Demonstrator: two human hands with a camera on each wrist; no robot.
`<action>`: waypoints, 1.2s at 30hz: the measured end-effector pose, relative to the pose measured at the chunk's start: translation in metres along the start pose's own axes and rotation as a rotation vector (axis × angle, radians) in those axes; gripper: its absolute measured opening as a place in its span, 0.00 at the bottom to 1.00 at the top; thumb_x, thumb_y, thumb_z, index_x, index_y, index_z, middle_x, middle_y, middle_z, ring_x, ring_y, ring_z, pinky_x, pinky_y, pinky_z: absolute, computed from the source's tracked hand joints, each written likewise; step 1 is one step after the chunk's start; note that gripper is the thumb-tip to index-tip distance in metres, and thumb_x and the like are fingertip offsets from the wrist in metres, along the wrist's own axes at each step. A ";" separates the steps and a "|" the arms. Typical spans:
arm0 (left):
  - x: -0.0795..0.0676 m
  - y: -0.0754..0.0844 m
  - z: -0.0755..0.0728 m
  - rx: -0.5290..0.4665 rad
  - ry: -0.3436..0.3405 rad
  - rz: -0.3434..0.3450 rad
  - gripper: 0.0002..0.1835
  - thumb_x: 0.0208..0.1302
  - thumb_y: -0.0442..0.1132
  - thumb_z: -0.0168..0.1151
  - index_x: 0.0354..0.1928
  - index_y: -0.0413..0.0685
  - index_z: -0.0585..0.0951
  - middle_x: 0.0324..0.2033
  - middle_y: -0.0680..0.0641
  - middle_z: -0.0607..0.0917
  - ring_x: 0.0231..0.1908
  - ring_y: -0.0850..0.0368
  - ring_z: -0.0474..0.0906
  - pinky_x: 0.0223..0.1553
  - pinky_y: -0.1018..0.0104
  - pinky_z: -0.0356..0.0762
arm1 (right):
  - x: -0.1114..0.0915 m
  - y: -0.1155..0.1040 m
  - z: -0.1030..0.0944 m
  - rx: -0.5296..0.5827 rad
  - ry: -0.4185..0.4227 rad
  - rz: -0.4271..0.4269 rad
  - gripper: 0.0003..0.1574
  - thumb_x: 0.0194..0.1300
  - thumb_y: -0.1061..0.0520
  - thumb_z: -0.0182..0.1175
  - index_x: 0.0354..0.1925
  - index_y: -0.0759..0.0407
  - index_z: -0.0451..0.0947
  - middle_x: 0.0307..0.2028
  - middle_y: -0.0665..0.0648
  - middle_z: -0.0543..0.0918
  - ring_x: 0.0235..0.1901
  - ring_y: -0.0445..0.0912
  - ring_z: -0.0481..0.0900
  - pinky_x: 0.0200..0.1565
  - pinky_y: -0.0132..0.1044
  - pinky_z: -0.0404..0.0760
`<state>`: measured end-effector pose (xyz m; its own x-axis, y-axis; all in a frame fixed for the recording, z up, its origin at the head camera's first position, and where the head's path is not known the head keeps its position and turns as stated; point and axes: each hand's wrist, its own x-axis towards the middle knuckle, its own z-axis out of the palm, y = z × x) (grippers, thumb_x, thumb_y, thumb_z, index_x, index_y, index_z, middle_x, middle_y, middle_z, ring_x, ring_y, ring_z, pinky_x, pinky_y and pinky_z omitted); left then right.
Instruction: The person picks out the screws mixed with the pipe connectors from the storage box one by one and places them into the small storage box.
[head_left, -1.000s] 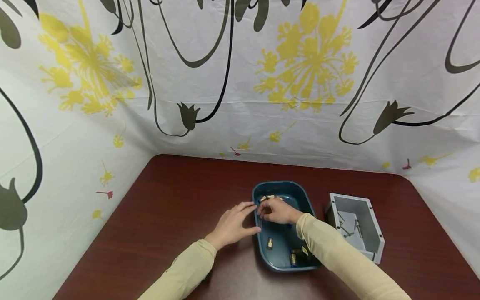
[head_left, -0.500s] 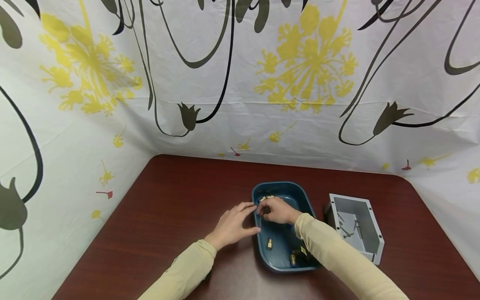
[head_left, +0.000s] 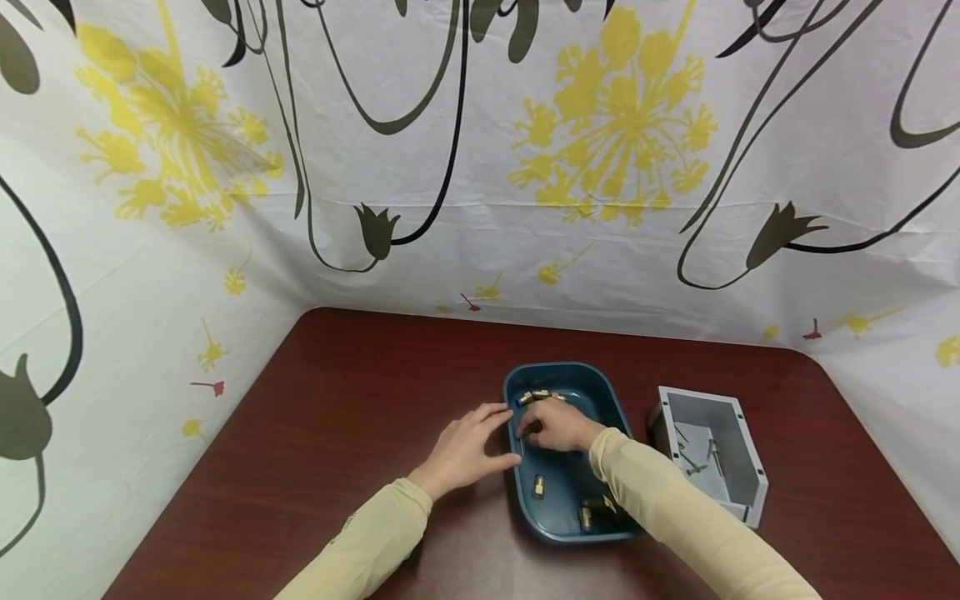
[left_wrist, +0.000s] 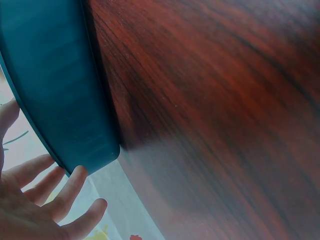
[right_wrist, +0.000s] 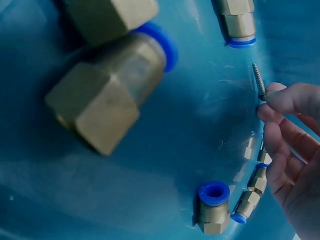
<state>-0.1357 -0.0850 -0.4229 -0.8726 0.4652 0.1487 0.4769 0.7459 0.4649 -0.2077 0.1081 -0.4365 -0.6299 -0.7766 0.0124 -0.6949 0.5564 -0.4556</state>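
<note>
A blue-green plastic tray [head_left: 558, 471] holds several brass push-fit fittings with blue collars. One fitting [head_left: 539, 487] lies alone near its left wall; another fitting [right_wrist: 214, 210] shows its collar in the right wrist view. Inside the tray, my right hand [head_left: 558, 423] pinches a small metal screw [right_wrist: 258, 80] between thumb and forefinger, its threaded end sticking out. My left hand [head_left: 467, 446] is at the tray's left rim, fingers spread and holding nothing. The left wrist view shows the left fingertips [left_wrist: 77, 175] against the rim.
A grey open box [head_left: 750, 450] with several screws [head_left: 712, 454] inside stands right of the tray. Everything sits on a dark red-brown wooden table [head_left: 360, 417]. A patterned cloth [head_left: 465, 167] hangs behind the table and along the left.
My right hand has shifted slightly toward me within the tray, and the fittings at the far end show more clearly. The left hand stays in place.
</note>
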 end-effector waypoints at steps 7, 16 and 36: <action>0.000 0.000 0.000 0.006 0.002 0.004 0.34 0.54 0.58 0.57 0.61 0.50 0.67 0.59 0.51 0.65 0.54 0.53 0.65 0.45 0.52 0.67 | -0.001 0.000 0.002 -0.054 -0.010 -0.003 0.10 0.47 0.65 0.61 0.30 0.54 0.83 0.32 0.47 0.78 0.35 0.41 0.74 0.36 0.37 0.73; 0.001 0.000 0.000 -0.013 -0.004 -0.008 0.34 0.54 0.57 0.58 0.61 0.49 0.67 0.59 0.50 0.65 0.55 0.53 0.64 0.47 0.52 0.66 | -0.005 0.003 0.003 -0.044 0.008 0.052 0.07 0.44 0.62 0.65 0.26 0.53 0.79 0.29 0.45 0.72 0.29 0.39 0.71 0.31 0.35 0.71; 0.000 -0.001 0.001 -0.007 0.001 -0.002 0.34 0.53 0.57 0.58 0.60 0.48 0.67 0.58 0.51 0.65 0.54 0.53 0.64 0.46 0.52 0.66 | -0.006 0.004 0.002 0.034 -0.004 0.047 0.08 0.44 0.67 0.61 0.25 0.56 0.76 0.20 0.45 0.74 0.20 0.36 0.69 0.24 0.32 0.69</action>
<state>-0.1356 -0.0855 -0.4241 -0.8738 0.4632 0.1484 0.4742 0.7434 0.4718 -0.2055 0.1146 -0.4401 -0.6602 -0.7510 -0.0133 -0.6523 0.5820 -0.4856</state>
